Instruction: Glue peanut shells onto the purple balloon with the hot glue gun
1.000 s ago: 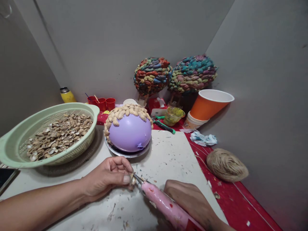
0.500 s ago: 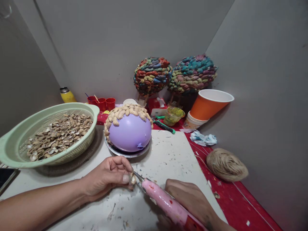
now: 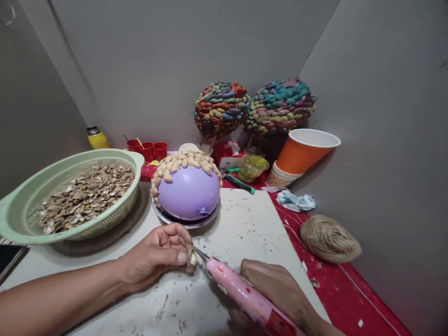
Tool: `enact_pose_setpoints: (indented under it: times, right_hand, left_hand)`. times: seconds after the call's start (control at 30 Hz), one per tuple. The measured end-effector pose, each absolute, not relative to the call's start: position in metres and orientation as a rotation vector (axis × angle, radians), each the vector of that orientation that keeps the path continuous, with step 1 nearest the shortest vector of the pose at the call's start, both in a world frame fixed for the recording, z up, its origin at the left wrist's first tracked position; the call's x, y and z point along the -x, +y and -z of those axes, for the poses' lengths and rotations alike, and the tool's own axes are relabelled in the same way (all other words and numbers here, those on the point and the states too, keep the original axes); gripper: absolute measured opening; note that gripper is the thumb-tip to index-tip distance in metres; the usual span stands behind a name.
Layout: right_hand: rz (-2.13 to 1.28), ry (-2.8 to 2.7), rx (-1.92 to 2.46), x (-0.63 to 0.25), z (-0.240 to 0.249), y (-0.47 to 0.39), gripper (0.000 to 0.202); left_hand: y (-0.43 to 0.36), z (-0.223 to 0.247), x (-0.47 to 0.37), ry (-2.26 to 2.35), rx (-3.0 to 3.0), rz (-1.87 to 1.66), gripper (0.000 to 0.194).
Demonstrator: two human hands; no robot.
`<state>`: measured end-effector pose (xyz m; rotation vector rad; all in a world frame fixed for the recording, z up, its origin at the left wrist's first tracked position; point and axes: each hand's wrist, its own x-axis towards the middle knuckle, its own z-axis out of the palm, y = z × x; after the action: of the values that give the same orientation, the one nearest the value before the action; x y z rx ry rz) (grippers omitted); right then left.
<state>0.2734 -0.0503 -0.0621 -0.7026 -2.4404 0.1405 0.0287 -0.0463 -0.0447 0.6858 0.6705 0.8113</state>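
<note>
Between thumb and fingers, my left hand [image 3: 159, 252] pinches a peanut shell [image 3: 192, 257], its hollow side facing right. My right hand [image 3: 273, 284] is wrapped round a pink hot glue gun [image 3: 241, 291], whose metal nozzle points up and left and meets the shell's edge. Just beyond my hands a purple balloon [image 3: 189, 191] lies in a shallow metal dish [image 3: 171, 221], its knot towards me. Peanut shells [image 3: 180, 162] cover the balloon's top and left side. The lower part of my right hand is hidden behind the glue gun.
A green colander [image 3: 138, 161] of peanut shells stands left, beside a phone [image 3: 10, 259]. Behind are red cups [image 3: 147, 150], pliers [image 3: 240, 183], a bowl [image 3: 252, 168] and two colourful shell-covered balls [image 3: 221, 109]. Right are an orange paper cup [image 3: 308, 151], a rag [image 3: 296, 201] and twine [image 3: 329, 239].
The peanut shell has tilted slightly in my left fingers, and the glue gun's nozzle stays against it. Everything else stands as before.
</note>
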Motion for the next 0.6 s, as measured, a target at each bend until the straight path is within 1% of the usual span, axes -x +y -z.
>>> enact_pose_setpoints:
  times: [0.17, 0.33, 0.47, 0.6]
  right_hand:
    - [-0.016, -2.436, 0.666, -0.272, 0.0619, -0.0505, 0.046]
    - [-0.042, -2.365, 0.646, -0.272, 0.0651, -0.0503, 0.043]
    - [-0.011, -2.406, 0.561, -0.2737, 0.0634, -0.0495, 0.035]
    - [-0.041, -2.387, 0.61, -0.2734, 0.0612, -0.0489, 0.037]
  left_hand:
    - [-0.0471, 0.0453, -0.0273, 0.669, -0.692, -0.815, 0.026]
    - [-0.0467, 0.0423, -0.0281, 0.669, -0.689, -0.833, 0.026]
    - [-0.0468, 0.0412, -0.0285, 0.685, -0.699, -0.841, 0.025]
    - [-0.0466, 0.0415, -0.0281, 0.691, -0.711, -0.849, 0.025]
